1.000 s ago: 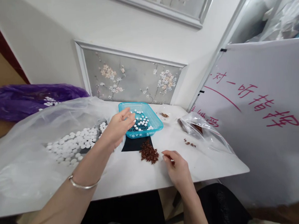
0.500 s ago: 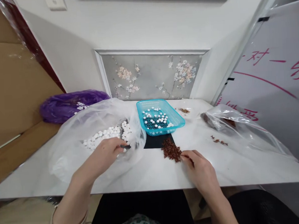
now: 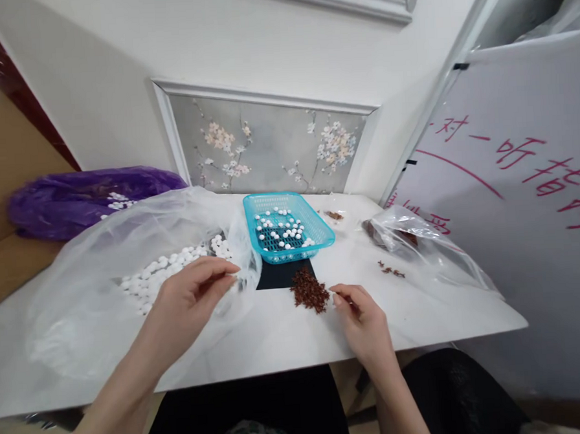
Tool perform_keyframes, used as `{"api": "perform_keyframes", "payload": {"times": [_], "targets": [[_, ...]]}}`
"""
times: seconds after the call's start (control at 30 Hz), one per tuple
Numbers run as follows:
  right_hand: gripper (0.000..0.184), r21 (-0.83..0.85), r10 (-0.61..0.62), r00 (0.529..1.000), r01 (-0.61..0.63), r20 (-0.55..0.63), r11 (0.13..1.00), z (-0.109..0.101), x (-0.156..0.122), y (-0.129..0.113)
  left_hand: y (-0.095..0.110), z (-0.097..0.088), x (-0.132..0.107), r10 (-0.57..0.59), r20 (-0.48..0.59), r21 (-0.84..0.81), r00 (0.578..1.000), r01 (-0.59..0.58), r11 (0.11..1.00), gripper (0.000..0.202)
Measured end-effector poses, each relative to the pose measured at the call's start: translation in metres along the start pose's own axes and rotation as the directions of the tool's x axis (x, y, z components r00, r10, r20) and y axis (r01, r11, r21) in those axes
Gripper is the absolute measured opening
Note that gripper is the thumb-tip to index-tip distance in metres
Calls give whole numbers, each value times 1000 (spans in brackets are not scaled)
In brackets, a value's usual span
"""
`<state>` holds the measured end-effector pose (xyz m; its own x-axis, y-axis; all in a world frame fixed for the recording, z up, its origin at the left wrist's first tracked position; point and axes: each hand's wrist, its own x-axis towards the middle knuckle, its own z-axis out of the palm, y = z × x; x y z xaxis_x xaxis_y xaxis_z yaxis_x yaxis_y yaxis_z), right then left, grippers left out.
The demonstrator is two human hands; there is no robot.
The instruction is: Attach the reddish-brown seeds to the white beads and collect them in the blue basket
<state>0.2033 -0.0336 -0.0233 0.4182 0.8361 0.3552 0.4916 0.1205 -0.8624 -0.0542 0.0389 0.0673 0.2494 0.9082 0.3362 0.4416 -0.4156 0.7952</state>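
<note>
My left hand (image 3: pixel 192 296) is raised over the mouth of a clear plastic bag (image 3: pixel 66 313) that holds many small white balls (image 3: pixel 161 270). Its thumb and forefinger pinch what looks like one white ball, mostly covered by the fingertips. My right hand (image 3: pixel 364 317) is at the right edge of a pile of small reddish-brown pieces (image 3: pixel 309 290). Its thumb and forefinger are pressed together, and whatever is between them is too small to name. Behind the pile, a blue plastic basket (image 3: pixel 327 236) has white balls scattered over its bottom.
A black sheet (image 3: pixel 274 277) lies partly under the basket. A purple bag (image 3: pixel 56 203) with white balls is at the left. On the right lie a clear bag (image 3: pixel 427 236) with brown contents and a few loose brown pieces (image 3: pixel 393 271). A whiteboard (image 3: pixel 540 262) stands at the right.
My left hand has come up from among the white balls at the bag's mouth, fingers still pinched. My right hand stays beside the brown pile. The camera view has turned and tilted.
</note>
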Motion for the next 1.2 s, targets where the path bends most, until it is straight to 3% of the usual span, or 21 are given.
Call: {"api": "perform_keyframes", "payload": {"times": [0.07,0.13,0.2,0.27,0.37,0.5,0.63,0.73,0.87,1.2], "targets": [[18,53,11,1000,-13,28,999,2,-1,-6,12,17,-14,-136,146,-325,980,178,929,15],[16,184,69,994,-83,81,979,3,-5,-12,18,40,-29,-236,382,-555,894,426,715,18],[13,335,133,980,-177,150,925,4,-10,-19,18,63,-38,-283,538,-646,794,604,467,16],[9,439,159,966,-236,206,867,4,-14,-27,16,79,-42,-300,596,-694,745,666,273,14],[8,538,155,947,-289,282,792,5,-21,-38,11,88,-39,-305,611,-734,731,667,128,9],[9,584,155,926,-340,345,737,12,-26,-47,5,84,-36,-326,613,-743,719,666,72,5],[9,579,161,932,-330,325,746,21,-29,-53,-2,82,-39,-367,604,-752,707,658,31,9],[8,546,163,936,-318,313,775,25,-31,-58,-7,83,-41,-332,605,-763,723,646,15,9],[10,455,120,959,-230,257,860,26,-33,-65,-7,86,-42,-246,598,-778,762,626,49,8],[13,321,-63,981,1,182,947,30,-35,-68,-1,85,-42,-271,594,-768,758,634,92,17]]}}
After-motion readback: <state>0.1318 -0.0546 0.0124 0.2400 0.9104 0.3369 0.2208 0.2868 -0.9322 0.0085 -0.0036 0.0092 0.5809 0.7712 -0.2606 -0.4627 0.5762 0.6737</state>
